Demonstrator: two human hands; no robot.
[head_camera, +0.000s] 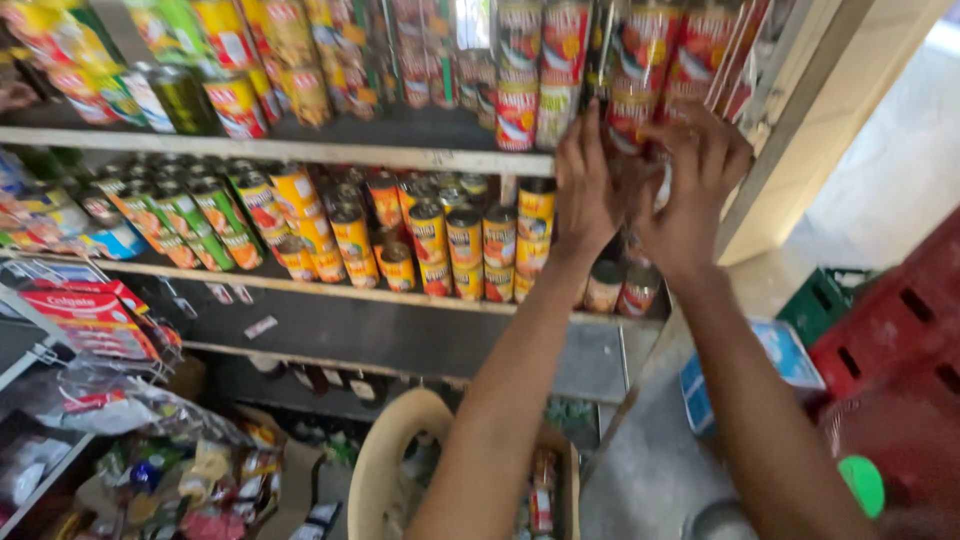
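Note:
Both my hands reach up to the right end of the upper shelf (300, 150). My left hand (588, 185) and my right hand (695, 185) are closed together around a red-labelled can (628, 118) that stands among stacked red and white cans (560, 70). My fingers cover most of that can. Below them, the middle shelf (330, 292) carries rows of orange and yellow cans (450, 245) and green-labelled cans (190, 215).
A cream plastic chair back (385, 450) stands below my left arm. Red boxed tubes (90, 310) and bagged goods hang at the left. Red crates (900, 350), a green crate (825, 300) and a blue-edged flat box (785, 360) lie at the right on the floor.

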